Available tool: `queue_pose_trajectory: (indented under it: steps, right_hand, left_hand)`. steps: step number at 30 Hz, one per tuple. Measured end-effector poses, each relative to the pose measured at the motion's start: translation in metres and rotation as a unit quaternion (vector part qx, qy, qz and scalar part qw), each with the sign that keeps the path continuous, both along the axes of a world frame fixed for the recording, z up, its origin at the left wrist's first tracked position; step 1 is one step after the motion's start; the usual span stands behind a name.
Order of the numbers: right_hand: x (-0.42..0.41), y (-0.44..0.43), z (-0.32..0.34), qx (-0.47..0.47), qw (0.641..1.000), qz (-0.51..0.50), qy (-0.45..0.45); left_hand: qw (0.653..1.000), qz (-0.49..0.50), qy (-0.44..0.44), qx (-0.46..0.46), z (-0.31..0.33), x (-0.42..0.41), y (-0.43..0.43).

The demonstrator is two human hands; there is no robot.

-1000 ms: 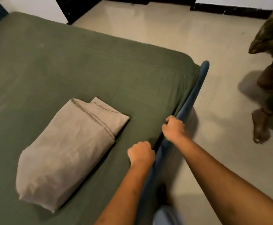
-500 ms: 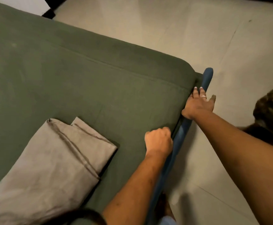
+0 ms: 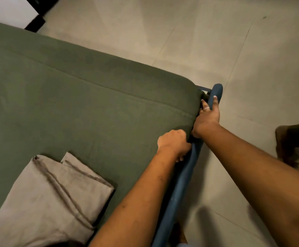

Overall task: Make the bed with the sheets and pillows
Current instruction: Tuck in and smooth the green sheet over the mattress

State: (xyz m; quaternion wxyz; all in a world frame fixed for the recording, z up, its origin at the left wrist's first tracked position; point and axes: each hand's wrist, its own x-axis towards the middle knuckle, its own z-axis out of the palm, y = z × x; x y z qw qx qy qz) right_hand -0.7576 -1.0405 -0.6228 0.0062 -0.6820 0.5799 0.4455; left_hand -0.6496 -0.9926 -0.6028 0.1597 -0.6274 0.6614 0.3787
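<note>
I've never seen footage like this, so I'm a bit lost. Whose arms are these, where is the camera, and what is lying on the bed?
There is no machine here. These are a person's two bare hands, filmed by a single wide-angle camera worn on the head and looking down. The left hand grips the edge of the green sheet at the side. The right hand pushes straight fingers into the gap between the sheeted corner and the blue bed rail, seemingly tucking the sheet in. A folded beige cloth lies on the sheet, and neither hand touches it. Beyond the rail is a tiled floor.
</note>
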Motion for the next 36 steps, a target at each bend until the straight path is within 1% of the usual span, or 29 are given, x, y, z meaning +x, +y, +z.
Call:
queue_pose_trajectory:
  steps: [3,6,8,10,12,13,14,15,16,17,18,19,20,22,25,27,29,31,33,36]
  right_hand:
    - [-0.002,-0.008,-0.001,0.011,0.999,0.025,0.018]
    - [-0.005,-0.020,-0.004,0.035,0.998,0.048,0.024]
    - [-0.007,-0.029,-0.004,0.057,0.995,0.068,0.035]
    - [-0.010,-0.037,-0.005,0.079,0.992,0.092,0.031]
    - [-0.015,-0.045,-0.005,0.098,0.988,0.123,0.010]
    - [-0.016,-0.047,-0.004,0.114,0.984,0.137,-0.003]
    - [-0.019,-0.049,-0.002,0.129,0.981,0.146,-0.011]
    - [-0.020,-0.049,-0.001,0.138,0.979,0.150,-0.018]
    - [-0.021,-0.050,0.001,0.139,0.979,0.149,-0.027]
    - [-0.022,-0.051,0.000,0.140,0.979,0.145,-0.042]
    - [-0.022,-0.051,0.001,0.143,0.979,0.136,-0.057]
    - [-0.024,-0.053,0.000,0.152,0.978,0.125,-0.068]
    - [-0.027,-0.056,0.002,0.165,0.977,0.112,-0.073]
    - [-0.035,-0.068,0.012,0.190,0.975,0.075,-0.088]
    - [-0.056,-0.103,0.028,0.160,0.974,-0.021,-0.159]
    - [-0.068,-0.132,0.027,0.120,0.961,-0.084,-0.233]
    - [-0.069,-0.151,0.018,0.127,0.941,-0.130,-0.285]
    - [-0.067,-0.161,0.005,0.146,0.931,-0.160,-0.294]
    - [-0.064,-0.166,-0.010,0.182,0.928,-0.172,-0.277]
    - [-0.061,-0.173,-0.022,0.223,0.935,-0.130,-0.242]
  left_hand:
    - [0.990,0.017,0.032,0.137,0.001,-0.002,-0.012]
    - [0.960,0.035,0.048,0.273,0.009,-0.003,-0.025]
    - [0.945,0.017,0.043,0.322,0.017,-0.006,-0.031]
    - [0.946,0.005,0.055,0.320,0.023,-0.009,-0.045]
    - [0.959,0.025,0.095,0.266,0.022,-0.014,-0.067]
    - [0.971,0.036,0.108,0.212,0.021,-0.016,-0.076]
    - [0.985,0.035,0.104,0.135,0.019,-0.020,-0.089]
    - [0.995,0.021,0.088,0.038,0.018,-0.023,-0.102]
    - [0.995,0.000,0.068,-0.069,0.019,-0.027,-0.115]
    - [0.986,-0.033,0.050,-0.158,0.018,-0.032,-0.129]
    - [0.972,-0.076,0.031,-0.220,0.019,-0.035,-0.141]
    - [0.961,-0.114,0.009,-0.252,0.015,-0.038,-0.154]
    - [0.956,-0.143,-0.018,-0.255,0.011,-0.041,-0.166]
    - [0.959,-0.179,-0.080,-0.204,-0.001,-0.046,-0.180]
    - [0.956,-0.217,-0.166,-0.107,-0.010,-0.061,-0.192]
    - [0.950,-0.234,-0.201,-0.040,-0.008,-0.074,-0.206]
    - [0.949,-0.234,-0.211,0.029,-0.006,-0.085,-0.220]
    - [0.947,-0.227,-0.215,0.077,-0.006,-0.092,-0.232]
    - [0.944,-0.223,-0.220,0.105,-0.009,-0.094,-0.239]
    - [0.944,-0.216,-0.220,0.119,-0.012,-0.091,-0.242]
